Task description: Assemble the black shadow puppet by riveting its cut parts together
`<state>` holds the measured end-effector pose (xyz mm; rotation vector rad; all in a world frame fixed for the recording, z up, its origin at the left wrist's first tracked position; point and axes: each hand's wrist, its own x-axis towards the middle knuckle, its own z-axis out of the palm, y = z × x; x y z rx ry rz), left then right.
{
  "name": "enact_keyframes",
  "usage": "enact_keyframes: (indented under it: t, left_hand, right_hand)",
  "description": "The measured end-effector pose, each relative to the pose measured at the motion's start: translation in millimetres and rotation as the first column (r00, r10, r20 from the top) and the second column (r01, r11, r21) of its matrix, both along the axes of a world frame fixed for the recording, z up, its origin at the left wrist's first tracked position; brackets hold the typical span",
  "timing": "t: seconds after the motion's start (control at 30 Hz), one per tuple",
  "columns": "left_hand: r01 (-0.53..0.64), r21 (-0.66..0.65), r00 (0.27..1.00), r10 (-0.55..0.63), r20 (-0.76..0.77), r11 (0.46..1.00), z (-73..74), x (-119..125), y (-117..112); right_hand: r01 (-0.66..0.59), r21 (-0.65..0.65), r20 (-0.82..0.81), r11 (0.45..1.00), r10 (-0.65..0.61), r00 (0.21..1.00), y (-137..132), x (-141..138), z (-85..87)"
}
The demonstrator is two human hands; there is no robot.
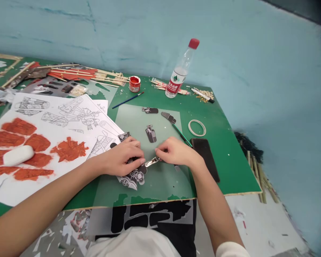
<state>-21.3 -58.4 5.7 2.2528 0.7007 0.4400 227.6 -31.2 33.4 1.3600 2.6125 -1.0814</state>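
Note:
My left hand is closed around a black-and-white patterned paper cutout, which sticks out below and behind my fingers. Between my hands are shiny metal nail clippers, pinched at the handle end by my right hand; their head meets the rounded edge of the cutout. Beyond my hands, small black-and-white cutouts rest on a translucent sheet. A green pencil lies just past my right hand.
The green table holds a dark phone, a tape roll, a water bottle, a red paint jar and a brush. Left are printed drawings and a white case. Thin sticks lie along the wall.

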Motion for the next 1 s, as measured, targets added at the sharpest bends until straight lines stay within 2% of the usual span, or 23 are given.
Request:
enact_keyframes:
  t: [0.13,0.4,0.57,1.0]
  left_hand:
    - [0.05,-0.05,0.999,-0.049,0.015,0.998,0.3,-2.6,3.5]
    - [0.009,-0.14,1.0,-0.01,-0.005,0.99,-5.0,-6.2,7.6]
    - [0.003,-0.178,1.0,-0.005,-0.008,0.984,-8.0,-6.8,6.0]
    - [0.015,-0.167,0.999,-0.02,-0.025,0.986,-6.7,-1.0,6.4]
  right_hand:
    - [0.03,0.017,-0.022,0.999,-0.03,0.999,0.1,6.6,-3.0]
    - [0.028,-0.023,-0.008,0.999,-0.028,1.0,0.3,12.0,-3.1]
    - [0.026,0.007,0.002,1.0,-0.026,1.0,-3.0,9.3,-1.7]
    - [-0.022,0.049,0.05,0.999,0.02,0.999,-8.0,0.5,-7.1]
